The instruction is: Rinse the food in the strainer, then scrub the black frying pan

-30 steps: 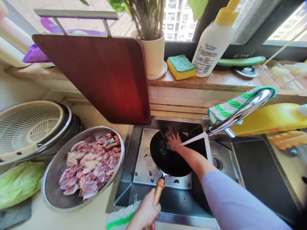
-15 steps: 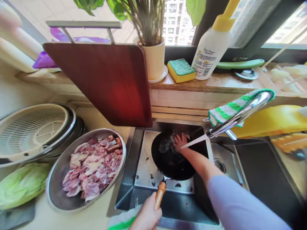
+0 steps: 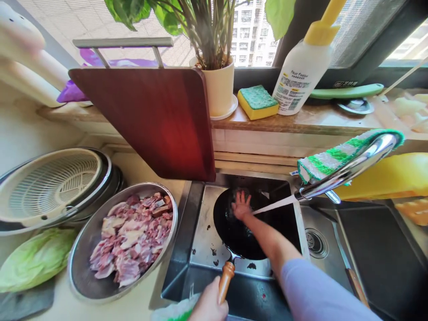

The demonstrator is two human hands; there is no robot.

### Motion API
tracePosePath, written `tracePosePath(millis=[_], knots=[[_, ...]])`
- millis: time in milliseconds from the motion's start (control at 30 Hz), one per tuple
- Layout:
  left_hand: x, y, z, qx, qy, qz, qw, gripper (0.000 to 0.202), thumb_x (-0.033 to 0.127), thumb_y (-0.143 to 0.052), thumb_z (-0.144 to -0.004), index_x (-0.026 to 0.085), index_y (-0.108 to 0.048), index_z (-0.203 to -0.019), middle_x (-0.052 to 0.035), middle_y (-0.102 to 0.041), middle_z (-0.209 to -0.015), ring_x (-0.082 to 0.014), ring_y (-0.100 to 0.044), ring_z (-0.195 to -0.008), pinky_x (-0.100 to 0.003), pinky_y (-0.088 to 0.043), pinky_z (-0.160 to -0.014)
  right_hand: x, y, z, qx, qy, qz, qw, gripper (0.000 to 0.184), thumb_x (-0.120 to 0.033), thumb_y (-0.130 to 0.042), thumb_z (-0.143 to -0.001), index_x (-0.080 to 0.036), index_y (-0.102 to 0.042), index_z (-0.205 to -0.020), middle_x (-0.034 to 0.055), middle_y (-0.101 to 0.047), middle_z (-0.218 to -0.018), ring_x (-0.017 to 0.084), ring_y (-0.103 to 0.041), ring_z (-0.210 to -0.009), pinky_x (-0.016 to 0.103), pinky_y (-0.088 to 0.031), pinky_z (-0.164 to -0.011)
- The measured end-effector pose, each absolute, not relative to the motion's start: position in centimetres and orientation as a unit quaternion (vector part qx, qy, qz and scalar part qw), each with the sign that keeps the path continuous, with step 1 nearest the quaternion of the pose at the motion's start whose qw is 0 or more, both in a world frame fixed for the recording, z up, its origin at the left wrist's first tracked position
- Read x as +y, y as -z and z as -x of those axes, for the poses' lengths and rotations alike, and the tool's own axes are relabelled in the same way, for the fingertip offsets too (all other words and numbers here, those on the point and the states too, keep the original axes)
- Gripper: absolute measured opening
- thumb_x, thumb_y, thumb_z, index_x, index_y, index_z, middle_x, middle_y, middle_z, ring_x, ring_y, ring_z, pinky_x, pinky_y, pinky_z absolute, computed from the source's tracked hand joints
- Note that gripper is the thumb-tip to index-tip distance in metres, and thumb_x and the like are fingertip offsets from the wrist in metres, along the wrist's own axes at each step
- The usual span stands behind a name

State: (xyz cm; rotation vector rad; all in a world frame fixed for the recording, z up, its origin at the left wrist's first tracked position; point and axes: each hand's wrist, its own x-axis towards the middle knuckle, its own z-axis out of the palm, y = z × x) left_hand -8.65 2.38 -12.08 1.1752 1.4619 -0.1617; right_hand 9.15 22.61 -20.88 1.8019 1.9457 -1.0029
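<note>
A black frying pan with a wooden handle rests low in the sink. My left hand is wrapped round that handle near the front edge. Inside the pan, my right hand lies with its fingers spread against the dark surface. A stream of water runs from the chrome faucet into the pan beside my right wrist. A green-and-white striped cloth hangs over the faucet.
Left of the sink stands a metal bowl of raw meat pieces. Near it are a colander and a cabbage. A dark red cutting board leans behind. A knife lies in the right basin.
My right hand has moved a little to the left across the pan, its fingers now spread wider. My left hand keeps its hold on the handle. The camera view has shifted slightly.
</note>
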Motion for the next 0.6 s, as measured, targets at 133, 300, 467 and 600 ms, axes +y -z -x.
tracePosePath(millis=[133, 300, 467, 600], knots=[[2.6, 11.2, 7.9, 0.645, 0.111, -0.429, 0.623, 0.028, 0.0, -0.043, -0.071, 0.018, -0.045, -0.092, 0.0048, -0.042, -0.065, -0.0112, -0.047, -0.046, -0.023, -0.037, -0.045, 18.3, 19.7, -3.7, 0.671, 0.424, -0.588, 0.157, 0.059, -0.037, -0.001, -0.095, -0.011, -0.008, -0.148, 0.0078, -0.009, -0.156, 0.016, -0.004, -0.142, 0.041, -0.009, -0.114], [2.7, 10.2, 7.6, 0.652, 0.102, -0.4, 0.635, 0.026, 0.002, -0.041, -0.073, 0.019, -0.043, -0.093, 0.0052, -0.041, -0.064, -0.0096, -0.043, -0.04, -0.021, -0.032, -0.037, 15.1, 18.8, -12.1, 0.64, 0.47, -0.559, 0.24, 0.048, -0.04, -0.036, -0.09, -0.025, -0.048, -0.134, 0.0089, -0.042, -0.144, 0.033, -0.023, -0.137, 0.061, -0.014, -0.107], [2.5, 10.5, 8.1, 0.645, 0.084, -0.407, 0.642, 0.027, 0.005, -0.048, -0.068, 0.02, -0.044, -0.091, 0.0054, -0.042, -0.064, -0.0096, -0.045, -0.042, -0.021, -0.033, -0.041, 19.8, 19.5, -11.0, 0.676, 0.414, -0.577, 0.198, 0.053, -0.038, -0.021, -0.095, -0.017, -0.036, -0.141, 0.0121, -0.02, -0.153, 0.033, 0.0, -0.141, 0.062, 0.004, -0.107], [2.1, 12.0, 8.5, 0.63, 0.085, -0.446, 0.63, 0.027, 0.003, -0.046, -0.066, 0.018, -0.045, -0.088, 0.0038, -0.043, -0.066, -0.0126, -0.048, -0.049, -0.025, -0.038, -0.049, 16.4, 18.6, -10.3, 0.709, 0.429, -0.523, 0.198, 0.046, -0.042, -0.032, -0.092, -0.026, -0.051, -0.131, 0.0045, -0.043, -0.143, 0.023, -0.022, -0.139, 0.045, -0.007, -0.114]])
